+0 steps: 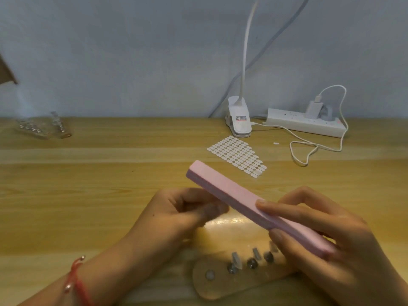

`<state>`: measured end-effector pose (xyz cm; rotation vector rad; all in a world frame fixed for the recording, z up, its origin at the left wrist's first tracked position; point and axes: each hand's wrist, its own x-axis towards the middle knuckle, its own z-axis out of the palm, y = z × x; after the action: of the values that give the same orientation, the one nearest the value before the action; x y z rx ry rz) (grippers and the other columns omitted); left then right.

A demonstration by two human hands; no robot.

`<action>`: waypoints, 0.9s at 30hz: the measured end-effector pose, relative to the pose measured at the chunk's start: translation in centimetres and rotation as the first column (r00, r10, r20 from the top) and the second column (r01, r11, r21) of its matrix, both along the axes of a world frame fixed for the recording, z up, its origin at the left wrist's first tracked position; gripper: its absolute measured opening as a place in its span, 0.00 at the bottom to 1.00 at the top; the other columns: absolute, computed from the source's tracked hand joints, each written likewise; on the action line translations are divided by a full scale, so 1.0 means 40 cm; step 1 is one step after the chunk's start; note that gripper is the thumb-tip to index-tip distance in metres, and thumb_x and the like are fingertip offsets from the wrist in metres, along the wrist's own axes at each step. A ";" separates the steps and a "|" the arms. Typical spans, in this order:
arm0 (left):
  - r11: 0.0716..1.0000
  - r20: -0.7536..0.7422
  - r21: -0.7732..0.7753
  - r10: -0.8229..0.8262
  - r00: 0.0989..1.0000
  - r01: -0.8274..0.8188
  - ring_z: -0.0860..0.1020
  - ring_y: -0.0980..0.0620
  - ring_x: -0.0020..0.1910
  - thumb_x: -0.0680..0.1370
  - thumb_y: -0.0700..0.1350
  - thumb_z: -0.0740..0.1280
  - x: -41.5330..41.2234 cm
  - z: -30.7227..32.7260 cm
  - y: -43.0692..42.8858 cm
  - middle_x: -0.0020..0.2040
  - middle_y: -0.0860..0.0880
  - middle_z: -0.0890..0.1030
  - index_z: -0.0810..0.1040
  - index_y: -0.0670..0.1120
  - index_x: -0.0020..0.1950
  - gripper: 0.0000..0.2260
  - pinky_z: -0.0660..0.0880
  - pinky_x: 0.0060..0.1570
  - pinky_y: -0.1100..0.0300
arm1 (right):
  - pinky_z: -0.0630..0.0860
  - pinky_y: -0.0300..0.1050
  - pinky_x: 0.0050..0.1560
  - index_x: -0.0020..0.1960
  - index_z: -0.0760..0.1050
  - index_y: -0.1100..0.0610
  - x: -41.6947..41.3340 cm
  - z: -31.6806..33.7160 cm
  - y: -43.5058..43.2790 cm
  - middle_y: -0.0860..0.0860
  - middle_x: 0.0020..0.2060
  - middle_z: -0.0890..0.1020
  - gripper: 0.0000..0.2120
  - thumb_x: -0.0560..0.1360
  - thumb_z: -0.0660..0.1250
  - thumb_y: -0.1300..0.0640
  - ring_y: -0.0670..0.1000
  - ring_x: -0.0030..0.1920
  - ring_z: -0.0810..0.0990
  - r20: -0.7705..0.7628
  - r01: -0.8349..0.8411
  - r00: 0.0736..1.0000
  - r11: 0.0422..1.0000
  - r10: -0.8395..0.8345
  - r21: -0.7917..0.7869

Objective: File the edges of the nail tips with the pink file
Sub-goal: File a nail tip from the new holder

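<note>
Grainy pale wood desk [88,184]; right hand [331,239] grips a long, matte pink file [220,191] at centre; left hand [183,213] curls beneath it, blurred, whether holding anything I cannot tell.

Blurred fingertips of the left hand [183,212], any held item indistinct at the pink file [238,200]; lamp [245,51] head beyond top edge.

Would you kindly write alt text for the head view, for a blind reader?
A right hand grips a pink file above a wooden table, the left hand curled beneath it, its contents hidden. Below lies a holder with nail tips; behind, a sticker sheet, clip lamp and power strip.
</note>
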<state>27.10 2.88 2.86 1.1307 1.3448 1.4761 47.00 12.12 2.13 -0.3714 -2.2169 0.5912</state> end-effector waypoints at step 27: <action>0.999 -0.010 -0.024 0.037 0.999 -0.037 0.69 0.63 0.23 0.59 0.51 0.69 0.009 0.015 0.001 0.24 0.56 0.76 0.85 0.55 0.30 0.05 0.65 0.25 0.73 | 0.71 0.29 0.34 0.58 0.82 0.46 0.001 -0.006 -0.002 0.46 0.45 0.77 0.13 0.75 0.66 0.45 0.44 0.33 0.78 -0.017 -0.006 1.000 0.998 0.007 0.069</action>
<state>27.47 2.91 3.44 1.1039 1.3929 1.4785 47.02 12.04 1.90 -0.3222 -2.2160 0.5181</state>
